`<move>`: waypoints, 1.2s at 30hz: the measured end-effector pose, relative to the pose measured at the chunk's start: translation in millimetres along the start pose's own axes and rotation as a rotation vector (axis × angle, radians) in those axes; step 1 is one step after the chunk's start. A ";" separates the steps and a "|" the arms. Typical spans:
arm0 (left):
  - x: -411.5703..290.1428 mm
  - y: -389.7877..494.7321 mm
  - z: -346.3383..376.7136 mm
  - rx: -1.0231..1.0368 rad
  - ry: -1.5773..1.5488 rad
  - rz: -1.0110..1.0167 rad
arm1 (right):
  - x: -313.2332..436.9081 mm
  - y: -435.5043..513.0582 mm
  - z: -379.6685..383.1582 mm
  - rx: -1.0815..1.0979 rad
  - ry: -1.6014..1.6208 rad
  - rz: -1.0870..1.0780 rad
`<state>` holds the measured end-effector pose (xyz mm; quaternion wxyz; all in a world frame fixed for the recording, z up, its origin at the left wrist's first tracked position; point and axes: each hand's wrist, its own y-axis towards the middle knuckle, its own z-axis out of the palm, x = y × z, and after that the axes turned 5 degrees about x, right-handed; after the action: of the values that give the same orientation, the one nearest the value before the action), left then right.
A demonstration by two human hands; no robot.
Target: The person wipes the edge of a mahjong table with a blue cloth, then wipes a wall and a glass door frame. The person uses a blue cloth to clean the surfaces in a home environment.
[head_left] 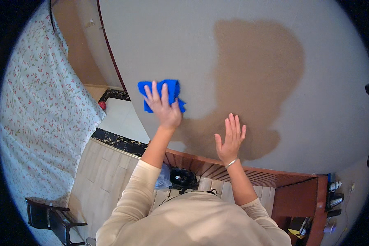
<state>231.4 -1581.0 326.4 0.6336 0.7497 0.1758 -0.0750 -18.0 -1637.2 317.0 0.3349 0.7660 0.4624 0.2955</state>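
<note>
My left hand [164, 107] lies spread on a folded blue cloth [173, 87], pressing it against a pale grey wall [172, 37] near its left edge. My right hand [231, 135] is to the right and a little lower, fingers up and thumb apart, with nothing in it. It is over the shadow on the wall; whether the palm touches the surface I cannot tell. A silver bangle [231, 163] circles my right wrist.
Brown wooden panelling [196, 163] runs along the wall's foot. On the left hang a floral curtain [49, 101] and a doorway with a dark marbled threshold [120, 143]. Black chairs [57, 220] stand lower left, a wooden cabinet [298, 196] lower right. A black bag-like item [184, 178] lies below.
</note>
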 end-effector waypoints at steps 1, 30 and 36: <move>-14.5 10.6 1.0 0.017 0.004 0.026 | 2.9 -1.6 -0.5 -0.013 0.001 0.017; -34.4 52.1 -89.7 0.338 -0.683 0.094 | 95.6 124.8 83.6 -0.400 -0.129 0.137; 60.4 59.2 -111.7 0.196 -0.509 0.023 | 152.9 153.5 132.3 -0.282 -0.293 0.101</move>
<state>296.3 -1469.8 381.6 0.5827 0.7664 -0.0056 -0.2704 222.0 -1583.7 380.1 0.4873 0.7684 0.3239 0.2592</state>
